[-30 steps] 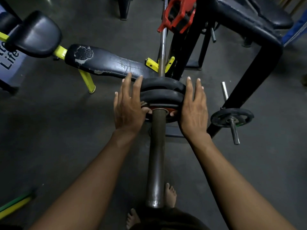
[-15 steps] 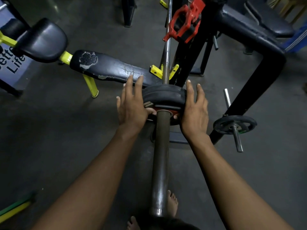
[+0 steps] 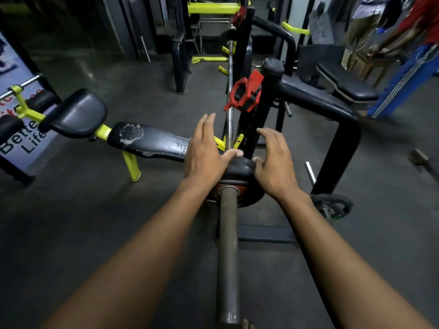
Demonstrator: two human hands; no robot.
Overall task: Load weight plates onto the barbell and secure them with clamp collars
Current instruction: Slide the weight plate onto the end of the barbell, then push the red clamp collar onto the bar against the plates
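The barbell sleeve runs straight away from me, with black weight plates pushed up against its inner end and a red hub showing round the sleeve. My left hand lies at the plates' left side, fingers straight, thumb across their top edge. My right hand is at their right side, fingers spread and lifted, thumb touching the rim. A red clamp collar hangs on the black rack upright just beyond the plates.
A black bench on yellow legs stands to the left. The black rack frame rises on the right, with a small plate on a short bar at its foot. Someone in blue trousers stands at the far right.
The plates have slid fully in together. My view has tilted up, and both hands have loosened, with the fingers lifting off the plates' sides.
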